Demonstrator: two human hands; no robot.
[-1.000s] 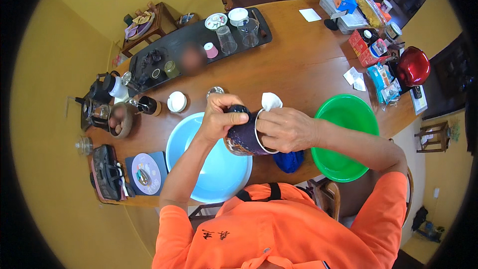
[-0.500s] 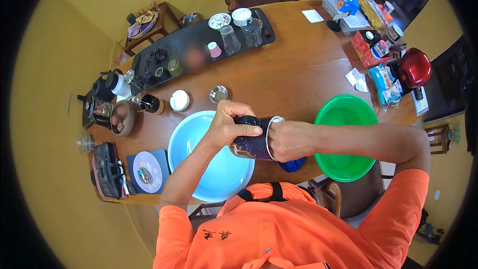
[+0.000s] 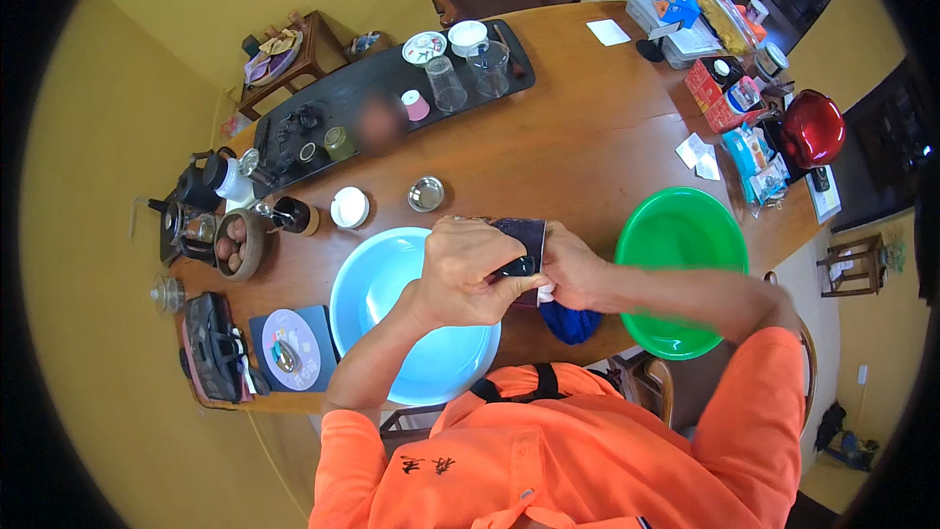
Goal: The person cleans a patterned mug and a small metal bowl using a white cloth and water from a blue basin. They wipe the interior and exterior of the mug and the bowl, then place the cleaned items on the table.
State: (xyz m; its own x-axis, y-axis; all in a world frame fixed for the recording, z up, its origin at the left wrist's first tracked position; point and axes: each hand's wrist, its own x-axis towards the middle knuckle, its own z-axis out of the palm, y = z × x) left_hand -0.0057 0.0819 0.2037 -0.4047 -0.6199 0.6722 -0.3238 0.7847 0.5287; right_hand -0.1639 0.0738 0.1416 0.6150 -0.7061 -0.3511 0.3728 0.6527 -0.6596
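Note:
My left hand is closed round the black handle of a dark, patterned mug, which is tilted above the table between the two basins. My right hand is bent against the mug's right side, with a bit of white cloth or tissue showing under its fingers. Below the left wrist sits a light blue basin, its inside pale and shiny. A green basin stands under the right forearm. Just below the right hand lies a dark blue, rounded thing; its kind is unclear.
A black tea tray with cups and glasses runs along the far left. Nearer are a white ashtray-like dish, a small metal bowl and a basket. Boxes and a red shiny container crowd the right.
My right hand has come out of the mug's mouth to its outer side. The mug has turned in my left hand, and white material now shows at the right fingers.

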